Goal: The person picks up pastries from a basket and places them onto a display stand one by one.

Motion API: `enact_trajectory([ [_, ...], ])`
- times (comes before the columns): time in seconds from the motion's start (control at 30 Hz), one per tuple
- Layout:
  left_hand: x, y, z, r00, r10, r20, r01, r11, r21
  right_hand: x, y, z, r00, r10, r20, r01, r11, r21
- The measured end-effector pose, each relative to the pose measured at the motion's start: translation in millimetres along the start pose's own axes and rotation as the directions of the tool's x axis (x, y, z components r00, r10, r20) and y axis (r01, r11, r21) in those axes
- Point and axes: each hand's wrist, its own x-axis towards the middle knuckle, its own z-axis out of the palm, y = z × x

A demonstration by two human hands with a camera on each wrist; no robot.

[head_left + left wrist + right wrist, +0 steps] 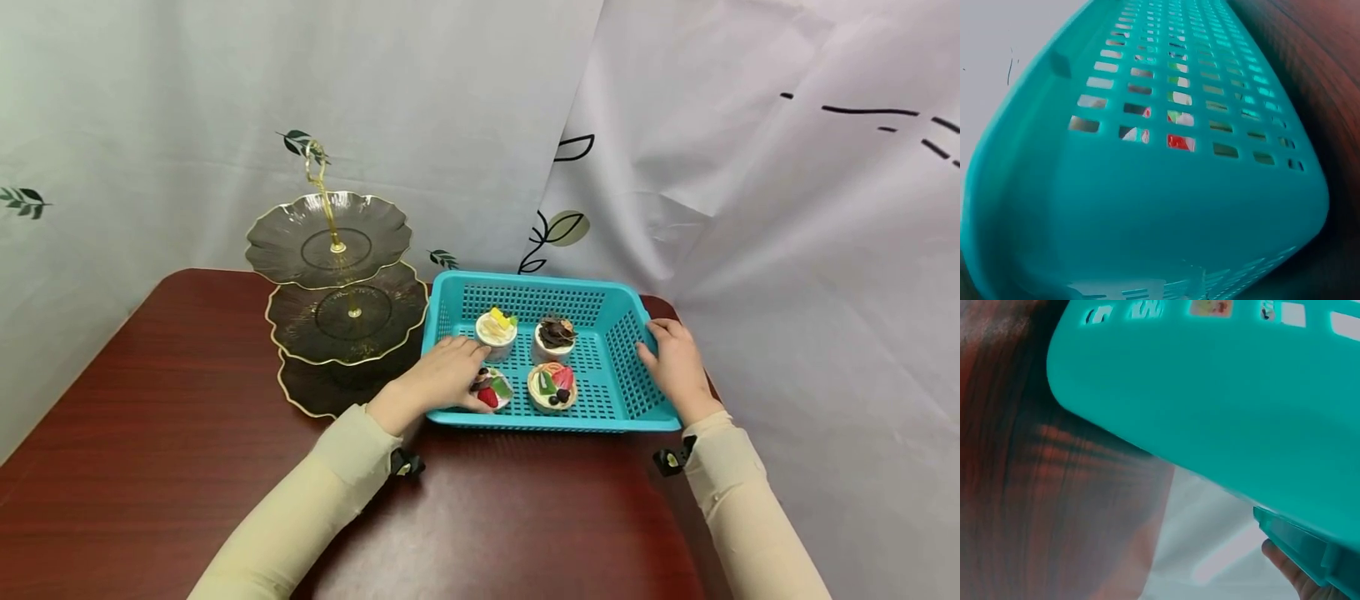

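A turquoise plastic basket [525, 423] with slotted walls stands on the table, holding several small cakes. My left hand [437, 377] reaches over its front left corner, with thumb and fingers around a cupcake [498, 390] topped with a red berry and green fruit. The hand hides part of that cupcake. On the opposite side my right hand [677, 367] grips the basket's right rim, thumb on the inner side. A fingertip [1279, 556] shows below the rim in the right wrist view. The left wrist view shows the outside of the basket wall [1147, 206], with red fruit behind its slots.
Inside the basket also sit a fruit tart [552, 387], a chocolate-topped cupcake [555, 335] and a yellow-fruit cupcake [496, 330]. A three-tier dark stand [330, 242] with gold edges and handle rises just left of the basket. Behind the reddish-brown table [150, 433] hangs a pale curtain [450, 125].
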Motion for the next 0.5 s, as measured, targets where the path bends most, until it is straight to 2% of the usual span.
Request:
enact_trajectory([
  [0.3,5.6,-2.0,2.5,0.995,-0.001,0.096,-0.003,0.999,0.039,-0.7,-0.8,0.4,0.999,0.051,0.011,-0.052,0.995,0.084],
  [0.5,9.9,-1.1,1.9,0.993,0.009,0.121,-0.014,0.999,0.048,0.3,1.2,-0.6,0.996,0.087,0.009,-0.088,0.990,0.113],
])
